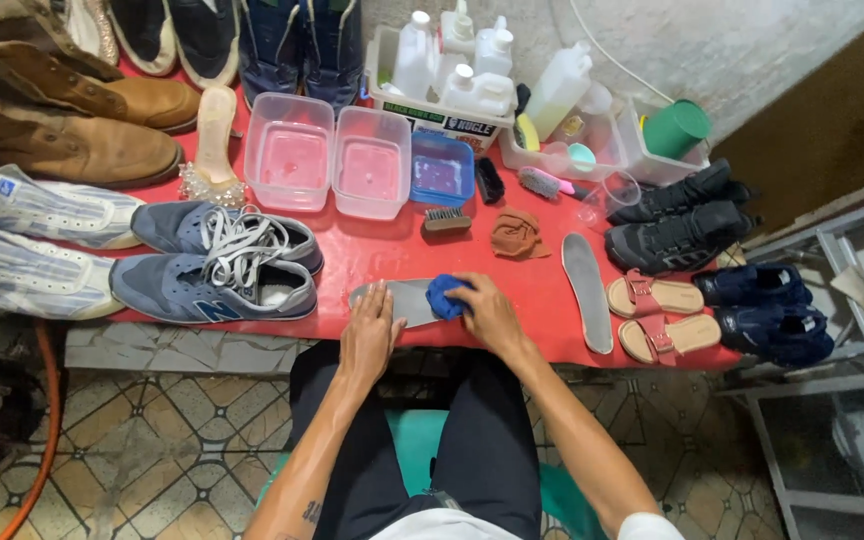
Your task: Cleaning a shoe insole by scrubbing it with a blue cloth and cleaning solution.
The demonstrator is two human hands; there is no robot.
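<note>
— How far along does the insole cleaning look?

— Midway, by the look of it. One grey insole (404,300) lies flat at the near edge of the red table (392,250). The person's left hand (370,335) is spread open, palm down on its near end, pinning it. The right hand (487,312) is closed around a blue cloth (446,296), pressed onto the insole's right end.

— And what seems left?

— A second grey insole (588,290) lies apart to the right, beside the tan sandals (657,315) — untouched by either hand. The blue sneakers (220,262) sit just left of the work, laces loose; whether they are cleaned cannot be told.

— Supplies?

— Two pink tubs (330,160), a small brush (447,220) and a brown rag (518,233) sit behind, within reach.
</note>
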